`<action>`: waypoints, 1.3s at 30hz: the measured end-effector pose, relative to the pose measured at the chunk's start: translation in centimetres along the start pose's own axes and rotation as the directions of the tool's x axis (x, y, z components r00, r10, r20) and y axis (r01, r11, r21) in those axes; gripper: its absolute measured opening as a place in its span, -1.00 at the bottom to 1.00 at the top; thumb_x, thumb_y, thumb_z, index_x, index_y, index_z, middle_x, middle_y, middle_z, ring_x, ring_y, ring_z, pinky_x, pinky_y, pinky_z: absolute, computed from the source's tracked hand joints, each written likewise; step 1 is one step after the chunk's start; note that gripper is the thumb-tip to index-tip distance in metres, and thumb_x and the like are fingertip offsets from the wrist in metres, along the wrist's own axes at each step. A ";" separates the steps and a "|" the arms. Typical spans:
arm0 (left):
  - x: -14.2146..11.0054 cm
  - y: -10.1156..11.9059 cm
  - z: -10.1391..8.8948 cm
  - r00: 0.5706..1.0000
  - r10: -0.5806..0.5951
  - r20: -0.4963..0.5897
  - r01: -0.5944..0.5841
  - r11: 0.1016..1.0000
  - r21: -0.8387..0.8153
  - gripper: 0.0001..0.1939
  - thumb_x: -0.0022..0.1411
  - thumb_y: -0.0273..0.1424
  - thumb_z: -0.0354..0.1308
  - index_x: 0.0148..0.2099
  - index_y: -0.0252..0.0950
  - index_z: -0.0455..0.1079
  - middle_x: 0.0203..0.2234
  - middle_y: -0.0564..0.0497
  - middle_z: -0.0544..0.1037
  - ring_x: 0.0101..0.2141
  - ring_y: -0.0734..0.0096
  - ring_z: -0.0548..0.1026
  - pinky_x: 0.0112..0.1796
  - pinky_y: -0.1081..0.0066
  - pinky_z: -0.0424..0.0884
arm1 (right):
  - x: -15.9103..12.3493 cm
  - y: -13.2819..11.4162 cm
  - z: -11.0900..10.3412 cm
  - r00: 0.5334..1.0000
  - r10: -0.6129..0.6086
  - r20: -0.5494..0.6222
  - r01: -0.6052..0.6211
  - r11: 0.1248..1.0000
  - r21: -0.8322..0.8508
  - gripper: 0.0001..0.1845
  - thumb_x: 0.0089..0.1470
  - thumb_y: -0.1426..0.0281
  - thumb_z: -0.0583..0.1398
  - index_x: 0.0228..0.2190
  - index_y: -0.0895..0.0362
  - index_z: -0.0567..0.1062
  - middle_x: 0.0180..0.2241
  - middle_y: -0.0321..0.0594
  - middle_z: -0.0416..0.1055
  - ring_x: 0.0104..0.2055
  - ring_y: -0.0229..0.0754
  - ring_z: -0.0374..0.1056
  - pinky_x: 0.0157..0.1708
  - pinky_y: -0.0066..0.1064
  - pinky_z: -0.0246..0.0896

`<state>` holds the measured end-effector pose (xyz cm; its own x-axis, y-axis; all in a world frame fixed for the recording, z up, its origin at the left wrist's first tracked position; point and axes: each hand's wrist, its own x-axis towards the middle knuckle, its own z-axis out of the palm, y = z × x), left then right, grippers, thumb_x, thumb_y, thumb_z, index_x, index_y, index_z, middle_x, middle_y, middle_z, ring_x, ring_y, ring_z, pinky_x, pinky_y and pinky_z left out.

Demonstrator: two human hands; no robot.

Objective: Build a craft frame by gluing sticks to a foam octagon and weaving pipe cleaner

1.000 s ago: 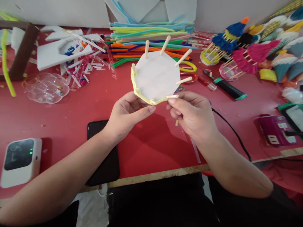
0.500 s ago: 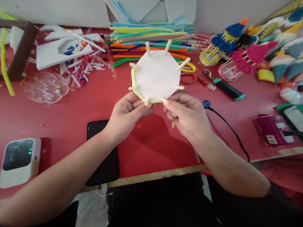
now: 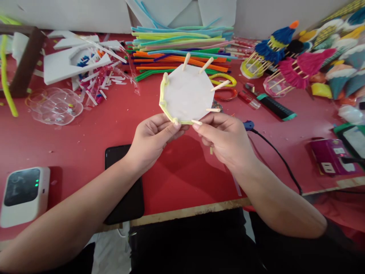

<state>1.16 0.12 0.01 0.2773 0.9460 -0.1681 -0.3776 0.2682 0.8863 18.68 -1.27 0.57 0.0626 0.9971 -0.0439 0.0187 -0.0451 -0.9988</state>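
A white octagonal foam board [image 3: 188, 93] is held up in front of me, with several short wooden sticks [image 3: 206, 65] standing around its rim. Yellow pipe cleaner [image 3: 162, 91] runs along the left and lower edges, looped around the sticks there. My left hand [image 3: 155, 135] grips the board's lower left edge, thumb by a wrapped stick. At the lower right, my right hand [image 3: 225, 135] is closed on the pipe cleaner, thumb against a bare stick. A short yellow end shows below its fingers; the rest is hidden behind them.
Coloured pipe cleaners [image 3: 182, 49] lie piled at the back. White foam offcuts [image 3: 76, 66] and a clear round tray [image 3: 55, 106] are at left. A black phone [image 3: 125, 198] lies under my left forearm. Stick-and-yarn models [image 3: 302, 70], a cutter [image 3: 275, 106] and a cable [image 3: 279, 152] are at right.
The board has tilted and turned slightly, its upper sticks shifting right and down. The left edge has moved a little right. Both hands keep nearly the same place.
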 end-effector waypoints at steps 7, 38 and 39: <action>0.3 0.2 0.1 0.997 -0.080 -0.007 0.079 0.993 -0.084 -0.86 0.08 -0.40 0.46 -0.28 -0.31 0.62 -0.31 -0.04 0.71 -0.18 0.34 0.68 -0.05 0.47 0.58 | -0.8 0.0 0.1 0.796 -0.605 0.006 0.508 0.664 -0.549 -0.93 0.13 0.45 0.30 -0.36 0.05 0.61 -0.41 -0.28 0.53 -0.45 -0.28 0.36 -0.41 -0.38 0.32; 0.3 -0.2 0.0 0.999 -0.033 0.030 0.035 0.996 -0.085 -0.79 0.13 -0.40 0.44 -0.17 -0.35 0.61 -0.25 -0.09 0.72 -0.16 0.32 0.68 -0.05 0.45 0.57 | -0.6 0.6 0.3 0.810 -0.586 -0.033 0.460 0.669 -0.584 -0.93 0.17 0.40 0.28 -0.37 0.10 0.52 -0.42 -0.28 0.50 -0.45 -0.30 0.37 -0.45 -0.41 0.31; 0.3 -0.2 0.0 0.999 -0.027 0.025 0.029 0.996 -0.084 -0.79 0.13 -0.40 0.44 -0.18 -0.35 0.61 -0.25 -0.08 0.72 -0.17 0.34 0.68 -0.05 0.46 0.57 | -0.7 0.6 0.4 0.846 -0.530 -0.062 0.418 0.730 -0.541 -0.92 0.16 0.38 0.29 -0.38 0.11 0.52 -0.41 -0.29 0.50 -0.46 -0.31 0.36 -0.46 -0.41 0.30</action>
<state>1.36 0.33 -0.25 0.3093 0.9336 -0.1810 -0.4419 0.3096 0.8419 18.27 -1.95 0.02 0.1047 0.8633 0.4938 0.5793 0.3506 -0.7358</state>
